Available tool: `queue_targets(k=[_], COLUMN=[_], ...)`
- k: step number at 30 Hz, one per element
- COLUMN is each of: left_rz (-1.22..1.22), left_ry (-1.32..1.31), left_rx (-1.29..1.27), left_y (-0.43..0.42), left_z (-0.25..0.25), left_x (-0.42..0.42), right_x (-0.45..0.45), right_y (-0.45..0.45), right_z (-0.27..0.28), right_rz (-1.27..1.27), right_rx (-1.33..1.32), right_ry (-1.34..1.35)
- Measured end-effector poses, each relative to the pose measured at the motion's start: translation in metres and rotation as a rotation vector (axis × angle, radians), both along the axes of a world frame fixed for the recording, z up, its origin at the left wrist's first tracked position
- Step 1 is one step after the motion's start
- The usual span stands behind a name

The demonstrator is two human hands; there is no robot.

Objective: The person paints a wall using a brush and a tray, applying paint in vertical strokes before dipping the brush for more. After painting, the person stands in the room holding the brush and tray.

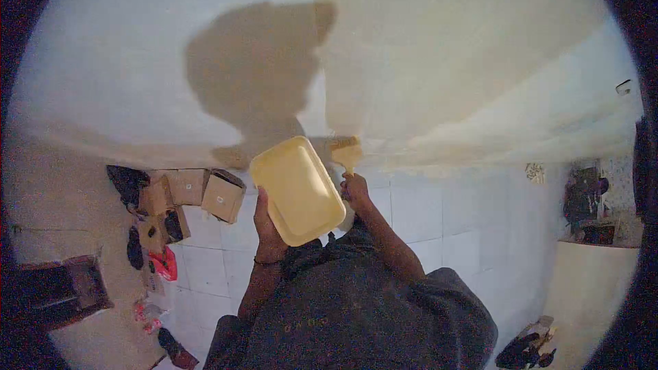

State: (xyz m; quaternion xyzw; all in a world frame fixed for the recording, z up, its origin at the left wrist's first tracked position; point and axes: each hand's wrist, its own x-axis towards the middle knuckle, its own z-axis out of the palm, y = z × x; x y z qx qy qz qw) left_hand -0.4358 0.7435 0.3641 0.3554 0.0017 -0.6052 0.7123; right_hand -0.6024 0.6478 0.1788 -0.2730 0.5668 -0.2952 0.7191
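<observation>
My left hand (269, 227) grips the edge of a pale yellow rectangular plastic container (299, 192) with rounded corners, held tilted in front of my chest. Just to its right, my right hand (355, 190) is closed round the handle of a paintbrush (348, 155). The brush has a wide yellow body, and its brown bristles point up at the pale wall (439, 75). They appear to be at the wall surface, though contact is hard to make out. Shadows fall on the wall, a large one to the upper left of the brush.
Open cardboard boxes (224, 195) stand on the white tiled floor (205, 267) to the left, near a red plastic bag (164, 263) and dark shoes. Dark items (526, 348) lie at the lower right. Beyond, at the right, is a pale cabinet-like surface (593, 294) with dark things above it.
</observation>
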Motion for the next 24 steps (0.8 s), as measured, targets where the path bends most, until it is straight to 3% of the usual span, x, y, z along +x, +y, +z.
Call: queue_targets(k=[1, 3, 6, 7, 8, 10, 11, 16, 19, 24], left_rz=[-0.002, -0.006, 0.058, 0.055, 0.053, 0.062, 0.069, 0.017, -0.003, -0.026], left_ry=[0.015, 0.033, -0.033, -0.073, -0.114, -0.114, -0.116, -0.004, -0.032, 0.0], left_rx=[0.003, 0.005, 0.022, 0.033, 0.047, 0.049, 0.053, 0.021, -0.008, -0.009], left_y=[0.0, -0.005, -0.009, -0.006, -0.002, 0.004, 0.003, 0.013, 0.019, 0.025], left_z=[0.0, -0.003, -0.003, -0.008, -0.012, -0.016, -0.017, -0.008, -0.003, -0.006], left_x=[-0.002, 0.002, -0.002, 0.0, 0.002, 0.003, 0.003, 0.004, 0.005, 0.011], right_x=[-0.007, -0.014, -0.01, -0.012, -0.011, -0.012, -0.008, 0.007, 0.018, 0.013], right_y=[-0.007, -0.026, -0.055, -0.062, -0.063, -0.067, -0.069, -0.024, 0.004, 0.032], right_z=[-0.036, -0.094, -0.092, -0.112, -0.131, -0.155, -0.127, 0.037, 0.114, 0.24], right_rz=[-0.003, -0.016, -0.062, -0.169, -0.169, 0.501, 0.498, -0.106, -0.174, -0.14], right_rx=[0.005, 0.083, 0.17, 0.311, 0.308, -0.921, -0.93, 0.19, 0.011, -0.098], right_ry=[-0.005, -0.512, -0.542, -0.761, -0.762, 0.283, 0.288, -0.452, -0.278, -0.292])
